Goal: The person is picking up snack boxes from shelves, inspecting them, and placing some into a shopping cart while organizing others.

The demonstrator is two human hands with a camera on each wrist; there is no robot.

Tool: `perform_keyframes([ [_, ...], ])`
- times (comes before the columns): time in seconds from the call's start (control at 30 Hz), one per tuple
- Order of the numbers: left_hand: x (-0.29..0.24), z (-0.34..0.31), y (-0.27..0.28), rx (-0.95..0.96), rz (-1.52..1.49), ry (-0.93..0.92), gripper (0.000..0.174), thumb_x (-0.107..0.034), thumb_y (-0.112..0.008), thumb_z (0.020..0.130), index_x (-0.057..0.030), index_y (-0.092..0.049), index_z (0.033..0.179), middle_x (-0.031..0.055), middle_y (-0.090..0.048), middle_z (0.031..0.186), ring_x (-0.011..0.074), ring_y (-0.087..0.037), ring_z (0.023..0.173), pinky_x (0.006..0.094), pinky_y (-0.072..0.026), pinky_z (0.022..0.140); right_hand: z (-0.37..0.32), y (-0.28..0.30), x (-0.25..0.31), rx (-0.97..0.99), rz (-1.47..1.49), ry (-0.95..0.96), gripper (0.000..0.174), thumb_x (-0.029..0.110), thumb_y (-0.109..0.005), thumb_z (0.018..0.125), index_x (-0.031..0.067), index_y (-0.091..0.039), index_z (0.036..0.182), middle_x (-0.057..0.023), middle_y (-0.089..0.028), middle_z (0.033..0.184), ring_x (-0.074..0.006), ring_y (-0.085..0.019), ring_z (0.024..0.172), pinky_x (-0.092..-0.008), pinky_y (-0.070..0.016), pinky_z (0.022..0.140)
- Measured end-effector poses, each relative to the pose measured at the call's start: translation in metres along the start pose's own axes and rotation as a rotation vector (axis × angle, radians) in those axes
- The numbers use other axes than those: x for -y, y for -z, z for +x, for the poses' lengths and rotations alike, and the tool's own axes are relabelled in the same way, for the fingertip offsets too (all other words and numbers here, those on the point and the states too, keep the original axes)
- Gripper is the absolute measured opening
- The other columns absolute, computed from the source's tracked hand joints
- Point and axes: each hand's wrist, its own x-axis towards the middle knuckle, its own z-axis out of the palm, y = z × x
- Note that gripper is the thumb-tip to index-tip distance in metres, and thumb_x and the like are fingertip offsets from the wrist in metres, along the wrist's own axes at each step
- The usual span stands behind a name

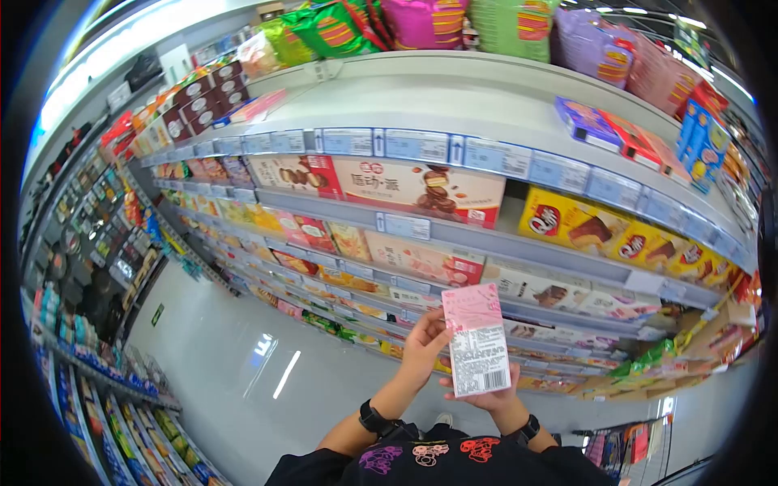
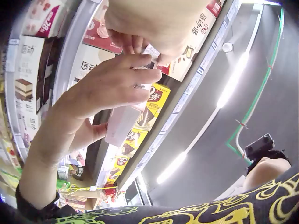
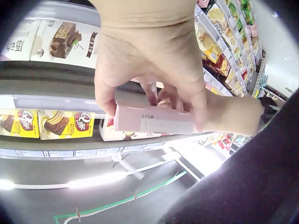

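A pink box (image 1: 474, 308) is held upright before the shelf, its back panel with white text label and barcode facing the head camera. My right hand (image 1: 488, 398) grips it from below; in the right wrist view that hand (image 3: 152, 65) spans the box's narrow end (image 3: 154, 119), thumb and fingers on opposite sides. At the upper left edge, my left hand (image 1: 424, 348) pinches the box between thumb and fingers. In the left wrist view my left hand (image 2: 145, 28) is close to the camera, and its fingertips are partly hidden behind the right hand (image 2: 110, 86).
A shelf (image 1: 389, 89) of boxed snacks curves across the front, with yellow pie boxes (image 1: 616, 235) on the right and a brown-and-white pie box (image 1: 421, 190) in the middle. Bagged snacks (image 1: 510, 28) stand on top. A wire cart (image 1: 640, 449) is at lower right.
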Motion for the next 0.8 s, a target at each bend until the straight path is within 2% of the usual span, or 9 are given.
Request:
perform_keyframes([
  [0.13, 0.008, 0.006, 0.015, 0.000, 0.023, -0.021, 0.038, -0.005, -0.057, 0.084, 0.0000, -0.043, 0.119, 0.0057, -0.058, 0.092, 0.0112, -0.055, 0.088, 0.0248, -0.0434, 0.080, 0.007, 0.023, -0.008, 0.042, 0.154, 0.013, 0.093, 0.058, -0.050, 0.071, 0.0134, -0.008, 0.141, -0.0213, -0.017, 0.142, -0.0497, -0.027, 0.122, -0.0613, -0.0230, 0.099],
  [0.27, 0.001, 0.007, 0.029, 0.002, 0.014, -0.004, 0.038, -0.006, -0.056, 0.085, 0.0000, -0.043, 0.119, 0.0068, -0.058, 0.096, 0.0120, -0.055, 0.090, 0.0256, -0.0439, 0.080, 0.020, 0.024, -0.018, 0.011, 0.168, 0.009, 0.095, 0.058, -0.054, 0.070, 0.0148, -0.009, 0.141, -0.0215, -0.017, 0.142, -0.0501, -0.028, 0.122, -0.0614, -0.0233, 0.099],
  [0.33, -0.013, 0.010, 0.041, 0.027, 0.048, 0.016, 0.035, -0.007, -0.053, 0.086, 0.0001, -0.044, 0.119, 0.0082, -0.057, 0.102, 0.0130, -0.054, 0.094, 0.0269, -0.0434, 0.082, 0.034, 0.023, -0.025, -0.001, 0.160, 0.007, 0.096, 0.060, -0.055, 0.069, 0.0154, -0.008, 0.141, -0.0214, -0.016, 0.142, -0.0502, -0.028, 0.121, -0.0614, -0.0236, 0.098],
  [0.43, -0.027, 0.014, 0.071, 0.074, 0.055, -0.025, 0.037, -0.007, -0.053, 0.085, 0.0006, -0.043, 0.120, 0.0080, -0.057, 0.103, 0.0124, -0.054, 0.093, 0.0251, -0.0447, 0.079, 0.059, 0.024, -0.037, -0.061, 0.049, -0.030, 0.099, 0.062, -0.055, 0.068, 0.0154, -0.008, 0.141, -0.0213, -0.016, 0.142, -0.0500, -0.029, 0.121, -0.0608, -0.0245, 0.098],
  [0.63, -0.092, 0.018, 0.144, 0.110, 0.100, -0.017, 0.038, -0.008, -0.054, 0.084, 0.0010, -0.043, 0.119, 0.0082, -0.057, 0.102, 0.0112, -0.055, 0.089, 0.0211, -0.0467, 0.071, 0.141, 0.021, -0.101, 0.024, 0.000, 0.021, 0.094, 0.059, -0.054, 0.071, 0.0150, -0.010, 0.141, -0.0153, -0.017, 0.143, -0.0447, -0.027, 0.125, -0.0572, -0.0275, 0.099],
  [0.67, -0.101, 0.020, 0.158, 0.111, 0.091, -0.033, 0.039, -0.004, -0.054, 0.084, -0.0004, -0.043, 0.121, 0.0067, -0.058, 0.094, 0.0118, -0.056, 0.086, 0.0236, -0.0465, 0.073, 0.154, 0.018, -0.114, 0.022, 0.010, 0.032, 0.093, 0.059, -0.054, 0.071, 0.0150, -0.011, 0.141, -0.0147, -0.017, 0.144, -0.0446, -0.027, 0.125, -0.0572, -0.0273, 0.099],
  [0.8, -0.133, 0.023, 0.202, 0.110, 0.082, -0.034, 0.039, -0.003, -0.053, 0.084, 0.0007, -0.043, 0.121, 0.0080, -0.057, 0.096, 0.0131, -0.057, 0.086, 0.0245, -0.0516, 0.067, 0.198, 0.017, -0.155, 0.055, 0.047, 0.040, 0.090, 0.060, -0.052, 0.072, 0.0160, -0.014, 0.141, -0.0117, -0.018, 0.144, -0.0443, -0.023, 0.127, -0.0575, -0.0244, 0.100],
])
